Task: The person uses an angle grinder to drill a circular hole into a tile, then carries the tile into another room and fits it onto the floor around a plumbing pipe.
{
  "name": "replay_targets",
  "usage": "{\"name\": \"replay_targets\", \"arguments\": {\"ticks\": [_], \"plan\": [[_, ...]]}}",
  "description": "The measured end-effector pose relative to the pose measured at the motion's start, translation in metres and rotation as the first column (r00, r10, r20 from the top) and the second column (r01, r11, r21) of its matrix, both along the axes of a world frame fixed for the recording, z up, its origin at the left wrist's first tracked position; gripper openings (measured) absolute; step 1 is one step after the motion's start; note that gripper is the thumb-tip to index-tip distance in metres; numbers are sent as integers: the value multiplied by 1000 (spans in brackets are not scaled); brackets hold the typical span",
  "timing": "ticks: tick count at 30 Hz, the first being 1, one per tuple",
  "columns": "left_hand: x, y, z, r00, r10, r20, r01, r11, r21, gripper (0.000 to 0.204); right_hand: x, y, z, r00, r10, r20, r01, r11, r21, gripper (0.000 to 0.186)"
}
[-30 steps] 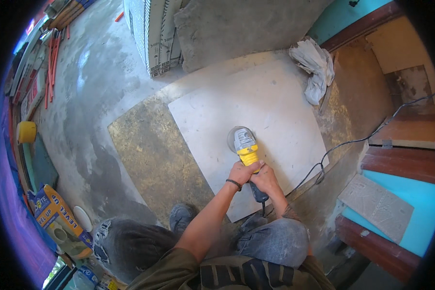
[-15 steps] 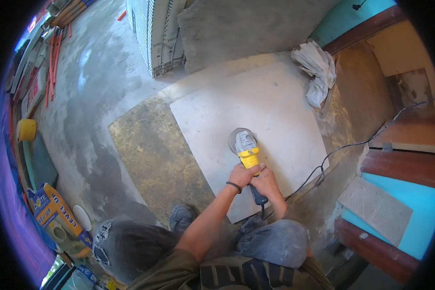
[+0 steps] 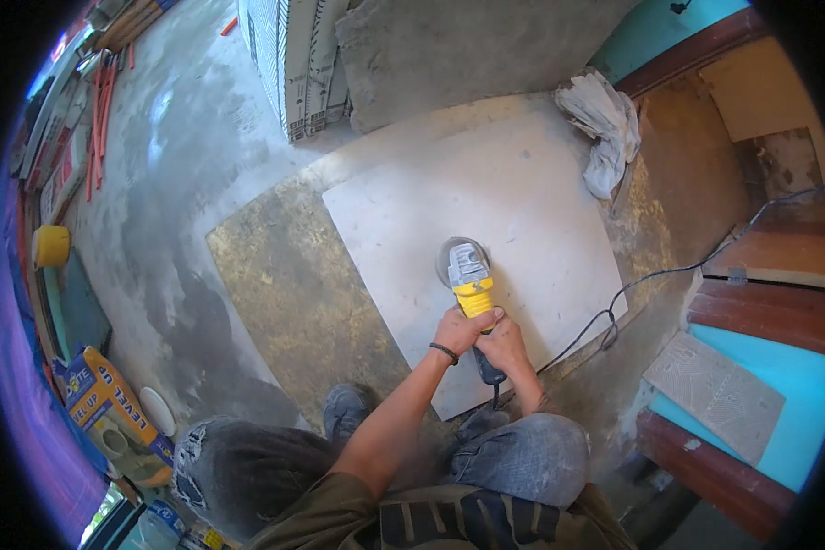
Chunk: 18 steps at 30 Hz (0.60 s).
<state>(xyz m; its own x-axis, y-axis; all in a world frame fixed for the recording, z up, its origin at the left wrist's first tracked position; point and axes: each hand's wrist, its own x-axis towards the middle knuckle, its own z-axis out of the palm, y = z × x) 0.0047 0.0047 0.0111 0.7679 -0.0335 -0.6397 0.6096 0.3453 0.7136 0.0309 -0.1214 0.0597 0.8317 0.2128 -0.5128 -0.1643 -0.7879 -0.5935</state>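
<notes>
A yellow and grey angle grinder (image 3: 474, 275) with a round guard lies over the middle of a large pale tile (image 3: 522, 220), its disc hidden beneath. My left hand (image 3: 463, 330) is closed round the grinder's body, thumb across its yellow part. My right hand (image 3: 500, 344) grips it just to the right, lower on the dark handle. The tile rests on a larger mottled board (image 3: 284, 302). A dark cord (image 3: 651, 273) runs from the grinder's end off to the right. Faint haze hangs above the tile.
A crumpled whitish sack (image 3: 600, 128), boxed stacks (image 3: 298, 69) and a grey slab (image 3: 458, 55) stand beyond the tile. A grey tile piece (image 3: 715, 394) rests on a turquoise surface at right. Red rods (image 3: 99, 137), a yellow roll (image 3: 50, 246) and an orange-and-blue bag (image 3: 110, 412) line the left.
The grinder and both hands have shifted very slightly on the tile, now a little farther up than half a second ago. Both hands keep their grip.
</notes>
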Motion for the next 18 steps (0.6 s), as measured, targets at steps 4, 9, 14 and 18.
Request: {"name": "replay_targets", "arguments": {"ticks": [4, 9, 14, 18], "plan": [[-2, -4, 4, 999, 26, -23, -26, 999, -20, 44, -3, -3, -4, 1000, -20, -6, 20, 1000, -15, 54], [-1, -4, 2, 998, 60, 21, -59, 998, -37, 43, -4, -7, -15, 1000, -8, 25, 8, 1000, 17, 52], [-4, -3, -1, 998, 60, 9, -60, 998, 2, 43, -5, -3, -14, 999, -8, 43, 8, 1000, 3, 51], [-2, -5, 5, 998, 55, 9, -56, 998, 11, 44, -6, -7, -19, 998, -21, 56, 20, 1000, 15, 49]]}}
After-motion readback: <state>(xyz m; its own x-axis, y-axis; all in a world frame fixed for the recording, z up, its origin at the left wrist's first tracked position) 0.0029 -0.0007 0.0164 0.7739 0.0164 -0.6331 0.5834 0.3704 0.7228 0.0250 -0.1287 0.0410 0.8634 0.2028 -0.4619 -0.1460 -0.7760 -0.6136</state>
